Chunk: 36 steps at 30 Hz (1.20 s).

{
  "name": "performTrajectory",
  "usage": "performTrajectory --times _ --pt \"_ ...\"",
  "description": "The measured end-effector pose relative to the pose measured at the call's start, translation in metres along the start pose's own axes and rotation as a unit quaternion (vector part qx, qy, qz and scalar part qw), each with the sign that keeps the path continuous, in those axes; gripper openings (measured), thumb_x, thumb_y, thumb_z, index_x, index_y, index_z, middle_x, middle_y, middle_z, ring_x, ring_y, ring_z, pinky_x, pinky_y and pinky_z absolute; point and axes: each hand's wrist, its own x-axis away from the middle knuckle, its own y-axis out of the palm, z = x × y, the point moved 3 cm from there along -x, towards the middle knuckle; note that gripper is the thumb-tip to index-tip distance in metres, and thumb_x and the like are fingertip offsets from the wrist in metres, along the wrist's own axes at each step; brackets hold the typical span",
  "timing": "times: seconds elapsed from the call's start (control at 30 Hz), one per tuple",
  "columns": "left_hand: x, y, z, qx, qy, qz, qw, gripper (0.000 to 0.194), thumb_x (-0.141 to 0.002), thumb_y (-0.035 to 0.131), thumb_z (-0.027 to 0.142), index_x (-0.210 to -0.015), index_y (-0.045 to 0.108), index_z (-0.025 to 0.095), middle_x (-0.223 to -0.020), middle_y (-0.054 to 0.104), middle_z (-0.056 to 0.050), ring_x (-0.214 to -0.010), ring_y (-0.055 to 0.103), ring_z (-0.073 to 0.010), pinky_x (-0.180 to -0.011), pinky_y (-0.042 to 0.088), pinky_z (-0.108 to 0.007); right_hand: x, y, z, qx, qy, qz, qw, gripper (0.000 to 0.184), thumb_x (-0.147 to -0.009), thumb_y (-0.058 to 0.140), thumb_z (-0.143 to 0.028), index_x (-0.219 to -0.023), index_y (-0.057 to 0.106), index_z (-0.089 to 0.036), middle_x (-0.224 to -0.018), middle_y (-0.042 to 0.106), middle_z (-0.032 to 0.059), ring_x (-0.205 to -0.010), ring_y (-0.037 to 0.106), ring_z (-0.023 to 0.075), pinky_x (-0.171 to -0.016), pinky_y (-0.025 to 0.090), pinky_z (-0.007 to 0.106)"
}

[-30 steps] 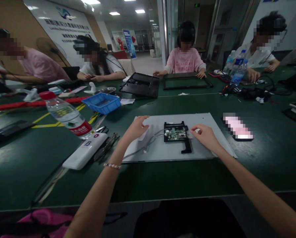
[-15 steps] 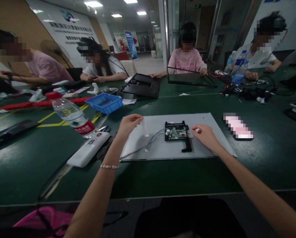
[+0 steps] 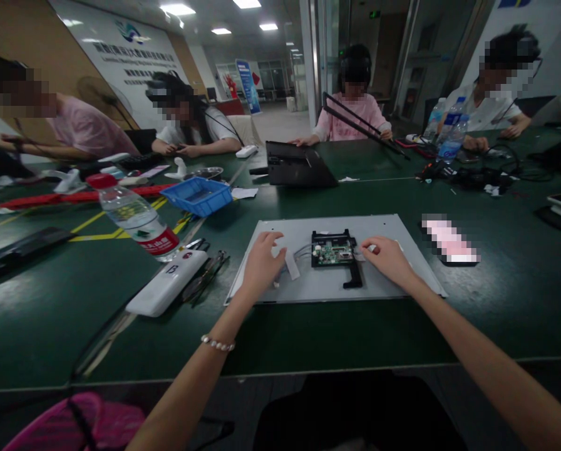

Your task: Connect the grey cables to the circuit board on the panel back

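Note:
A grey flat metal panel (image 3: 379, 227) lies in front of me on the green table. On it sits a black bracket (image 3: 354, 275) with a green circuit board (image 3: 334, 253) and thin grey cables (image 3: 303, 250) running left. My left hand (image 3: 263, 266) is over the panel's left part, thumb and fingers apart. A pale strip (image 3: 292, 265) like tape is beside its thumb; whether it clings to the thumb I cannot tell. My right hand (image 3: 388, 257) pinches a small translucent piece (image 3: 360, 256) at the board's right edge, mostly hidden by the fingers.
Left of the panel are a white power bank (image 3: 168, 285), glasses (image 3: 205, 279), a water bottle (image 3: 142, 222) and a blue tray (image 3: 200, 199). A phone (image 3: 451, 241) lies to the right. Across the table, a person holds a black frame (image 3: 355, 119) and touches a black cover (image 3: 299, 168).
My left hand has moved down and right, its pinch on the pale strip opened. My right hand stays put. Across the table, the black cover has moved right and the frame is tilted.

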Motion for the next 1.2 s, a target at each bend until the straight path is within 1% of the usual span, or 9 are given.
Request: performTrajectory --times 0.07,0.13,0.2,0.27,0.37,0.5,0.87,1.07,1.2 --pt "0.005 -0.004 0.014 -0.052 0.066 -0.029 0.996 0.022 -0.084 0.048 0.021 -0.103 0.058 0.02 -0.108 0.057 -0.007 -0.096 0.058 -0.0215 -0.089 0.044 -0.036 0.0 -0.001 -0.002 0.001 0.0 -0.004 1.0 0.018 -0.084 0.051 -0.028 -0.081 0.067 -0.019 -0.087 0.067 0.0037 -0.065 0.057 0.0152 -0.067 0.044 0.029" --pt "0.013 -0.004 0.024 -0.107 0.111 -0.074 0.985 0.017 -0.086 0.046 0.02 -0.098 0.059 0.02 -0.104 0.058 -0.008 -0.098 0.056 -0.0239 -0.089 0.044 -0.038 0.001 -0.002 -0.003 0.003 -0.001 -0.008 1.0 0.019 -0.084 0.051 -0.028 -0.081 0.067 -0.019 -0.087 0.067 0.0039 -0.066 0.057 0.0155 -0.067 0.044 0.03" --pt "0.019 0.0 0.028 -0.144 0.118 -0.103 0.977 0.015 -0.085 0.048 0.02 -0.096 0.059 0.02 -0.102 0.059 -0.008 -0.097 0.056 -0.0254 -0.086 0.044 -0.039 0.001 -0.001 -0.003 0.006 -0.002 -0.012 1.0 0.019 -0.085 0.051 -0.028 -0.082 0.067 -0.02 -0.088 0.067 0.0037 -0.067 0.058 0.0155 -0.067 0.044 0.03" --pt "0.023 0.003 0.026 -0.146 0.098 -0.115 0.978 0.015 -0.085 0.05 0.022 -0.097 0.058 0.019 -0.102 0.06 -0.009 -0.096 0.057 -0.0254 -0.084 0.045 -0.038 0.001 -0.001 -0.003 0.009 -0.003 -0.015 1.0 0.018 -0.085 0.051 -0.027 -0.082 0.067 -0.02 -0.088 0.067 0.0032 -0.067 0.058 0.0153 -0.068 0.044 0.03" --pt "0.026 0.007 0.019 -0.116 0.069 -0.117 0.984 0.016 -0.085 0.05 0.025 -0.098 0.057 0.019 -0.1 0.062 -0.008 -0.095 0.058 -0.0244 -0.084 0.046 -0.037 0.001 0.0 -0.002 0.015 -0.006 -0.017 1.0 0.017 -0.084 0.052 -0.025 -0.081 0.067 -0.02 -0.086 0.066 0.0029 -0.066 0.057 0.0148 -0.068 0.043 0.029" --pt "0.027 0.008 0.015 -0.099 0.057 -0.122 0.986 0.021 -0.084 0.05 0.028 -0.102 0.056 0.019 -0.101 0.064 -0.009 -0.095 0.06 -0.0249 -0.084 0.046 -0.037 0.001 0.0 -0.003 0.02 -0.008 -0.02 1.0 0.016 -0.083 0.052 -0.023 -0.082 0.067 -0.02 -0.086 0.066 0.0034 -0.065 0.057 0.0147 -0.067 0.043 0.029" --pt "0.029 0.009 0.014 -0.084 0.054 -0.137 0.986 0.034 -0.084 0.053 0.035 -0.114 0.051 0.019 -0.11 0.064 -0.01 -0.098 0.062 -0.027 -0.086 0.046 -0.039 0.001 0.0 -0.002 0.029 -0.009 -0.019 0.999 0.017 -0.085 0.051 -0.025 -0.082 0.067 -0.02 -0.087 0.066 0.0035 -0.068 0.059 0.0155 -0.069 0.044 0.03" --pt "0.03 -0.001 0.021 -0.069 0.102 -0.079 0.989 0.025 -0.088 0.049 0.035 -0.107 0.056 0.019 -0.134 0.049 -0.011 -0.12 0.049 -0.0262 -0.101 0.039 -0.042 0.0 -0.004 0.003 0.012 0.002 -0.01 1.0 0.016 -0.084 0.053 -0.024 -0.089 0.068 -0.019 -0.091 0.066 0.0049 -0.071 0.06 0.0156 -0.073 0.046 0.031" --pt "0.034 -0.005 0.03 -0.087 0.187 -0.123 0.971 0.038 -0.085 0.056 0.039 -0.117 0.055 0.019 -0.129 0.052 -0.011 -0.119 0.047 -0.0269 -0.101 0.037 -0.043 -0.001 -0.002 0.006 -0.008 -0.009 -0.049 0.999 0.019 -0.081 0.058 -0.024 -0.096 0.068 -0.019 -0.098 0.066 0.0062 -0.078 0.061 0.0168 -0.077 0.047 0.033"
